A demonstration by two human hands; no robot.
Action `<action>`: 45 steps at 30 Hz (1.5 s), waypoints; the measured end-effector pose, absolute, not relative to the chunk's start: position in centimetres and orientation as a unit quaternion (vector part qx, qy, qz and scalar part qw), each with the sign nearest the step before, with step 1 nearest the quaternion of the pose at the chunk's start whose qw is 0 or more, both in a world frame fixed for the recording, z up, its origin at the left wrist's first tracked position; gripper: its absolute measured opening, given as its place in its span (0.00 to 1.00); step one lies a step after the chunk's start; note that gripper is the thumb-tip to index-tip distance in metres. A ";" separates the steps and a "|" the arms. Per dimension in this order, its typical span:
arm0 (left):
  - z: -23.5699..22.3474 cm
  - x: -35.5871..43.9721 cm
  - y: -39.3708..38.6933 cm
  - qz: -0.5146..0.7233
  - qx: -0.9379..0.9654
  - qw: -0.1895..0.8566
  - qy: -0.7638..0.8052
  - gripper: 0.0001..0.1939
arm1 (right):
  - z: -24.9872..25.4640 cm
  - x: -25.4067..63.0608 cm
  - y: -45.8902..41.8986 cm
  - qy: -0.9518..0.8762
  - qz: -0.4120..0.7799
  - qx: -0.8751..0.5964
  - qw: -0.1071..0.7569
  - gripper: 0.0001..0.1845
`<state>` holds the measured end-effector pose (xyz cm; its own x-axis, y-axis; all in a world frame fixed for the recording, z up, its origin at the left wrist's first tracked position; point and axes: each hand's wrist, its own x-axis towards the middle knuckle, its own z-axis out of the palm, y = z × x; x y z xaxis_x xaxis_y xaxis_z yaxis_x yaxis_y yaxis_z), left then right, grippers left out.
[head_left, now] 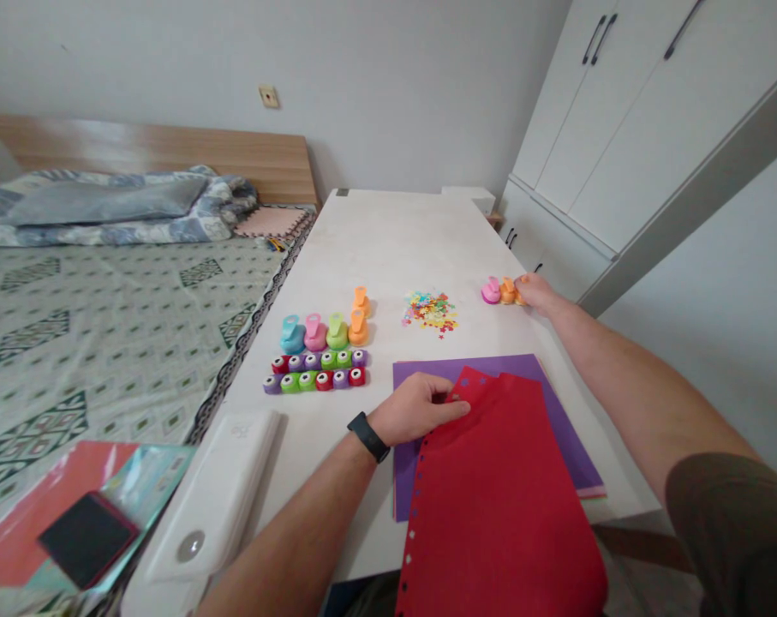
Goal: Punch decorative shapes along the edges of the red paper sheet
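Note:
My left hand (420, 406), with a black band on its wrist, pinches the upper left corner of a red paper sheet (497, 480). Small shaped holes run down the sheet's left edge and along its top left. Beneath it lies a stack of coloured paper with a purple sheet (420, 370) on top. Out to the right, my right hand (534, 291) has its fingers closed around an orange craft punch (520, 297), mostly hidden by them. Just left of that stand another orange punch (507, 291) and a pink punch (491, 290).
Paper confetti (430, 312) lies mid-table. To the left stand larger punches, among them a blue one (291, 334), and two rows of small punches (324, 380). A long white device (214, 506) sits at the table's left edge. A dark phone-like slab (87, 538) rests on the bed.

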<state>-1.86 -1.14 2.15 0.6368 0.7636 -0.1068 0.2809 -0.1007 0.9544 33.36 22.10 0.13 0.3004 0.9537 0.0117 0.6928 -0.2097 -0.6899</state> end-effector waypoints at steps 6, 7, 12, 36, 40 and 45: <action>2.3 -1.9 -1.1 0.213 0.718 0.549 0.372 0.24 | -0.1 34.2 22.2 -0.532 0.162 -0.774 0.302 0.11; 2.3 -1.9 -1.1 0.213 0.719 0.546 0.372 0.23 | 0.0 34.4 22.2 -0.531 0.157 -0.776 0.301 0.13; 2.2 -1.9 -1.1 0.214 0.720 0.549 0.367 0.23 | 0.5 35.0 21.6 -0.530 0.151 -0.782 0.291 0.13; 1.9 -2.0 -1.0 0.210 0.724 0.554 0.354 0.23 | 0.8 34.7 21.8 -0.538 0.113 -0.794 0.259 0.16; 1.8 -1.9 -1.0 0.214 0.723 0.548 0.362 0.24 | 0.8 34.7 21.7 -0.534 0.114 -0.796 0.261 0.19; 2.0 -1.8 -1.1 0.219 0.709 0.557 0.373 0.23 | 1.6 34.5 21.8 -0.518 0.081 -0.801 0.289 0.25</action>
<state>-1.81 -1.07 2.03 0.6264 0.7725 -0.1040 0.2845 -0.1023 0.9532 34.55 21.84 1.64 0.4505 0.8765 0.1697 0.7832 -0.2967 -0.5465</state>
